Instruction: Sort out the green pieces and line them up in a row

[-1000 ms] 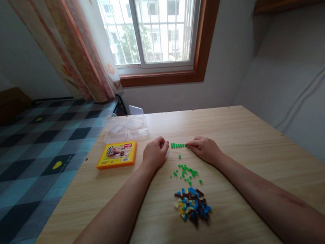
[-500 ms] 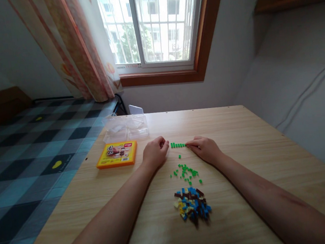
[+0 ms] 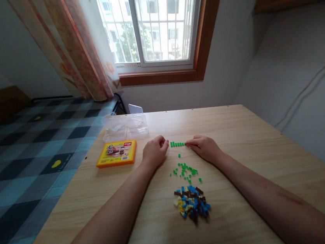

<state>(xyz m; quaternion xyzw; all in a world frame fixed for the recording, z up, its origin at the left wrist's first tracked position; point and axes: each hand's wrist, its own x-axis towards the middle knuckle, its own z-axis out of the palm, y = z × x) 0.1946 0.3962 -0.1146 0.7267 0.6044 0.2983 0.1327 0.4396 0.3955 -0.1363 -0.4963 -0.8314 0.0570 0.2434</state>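
Observation:
A short row of small green building bricks (image 3: 177, 144) runs across the wooden table between my two hands. At the row's right end, my right hand (image 3: 203, 146) has its fingers pinched together on the last green brick, which they partly cover. My left hand (image 3: 156, 151) rests on the table just off the row's left end, its fingers curled in; whether anything is inside them is hidden. One single green brick (image 3: 179, 155) lies below the row. Nearer to me is a loose scatter of green bricks (image 3: 184, 169), some of them very small.
A mixed heap of blue, brown and yellow bricks (image 3: 193, 204) lies closest to me. Left of my left hand is a yellow box (image 3: 117, 154) with a printed lid. Clear plastic trays (image 3: 125, 127) stand behind it. A checked bed (image 3: 22, 153) adjoins the table's left side.
Both hands hold almost the same place and pose. The whole view has shifted very slightly; the bricks lie as before.

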